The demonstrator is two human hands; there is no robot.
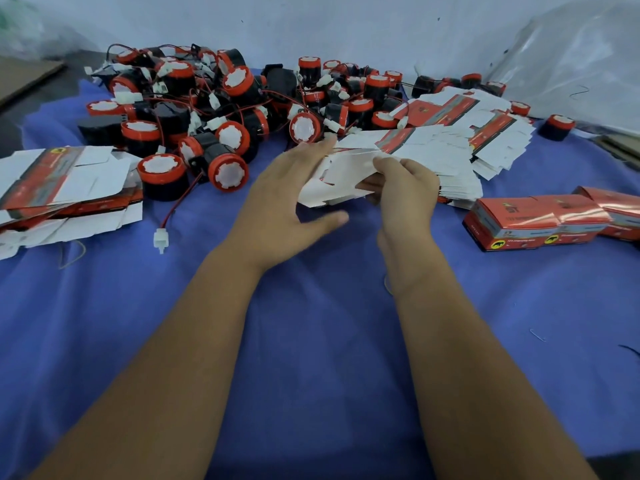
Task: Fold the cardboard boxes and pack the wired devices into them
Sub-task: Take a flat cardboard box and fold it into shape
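Box blank (341,178) was pinched in the right hand (403,199); the left hand (287,199), its grip wide, only touched it. Neighbouring blanks (440,157) could lift too.

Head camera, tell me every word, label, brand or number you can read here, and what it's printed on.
No text can be read for certain.
Folded red boxes: yellow round badge with a black animal figure, beside white print too blurred to read.
Flat box stack on the left: the same kind of yellow badge, wording blurred.
Flat box blank held in the right hand, the left hand against it: plain white side, no print showing.
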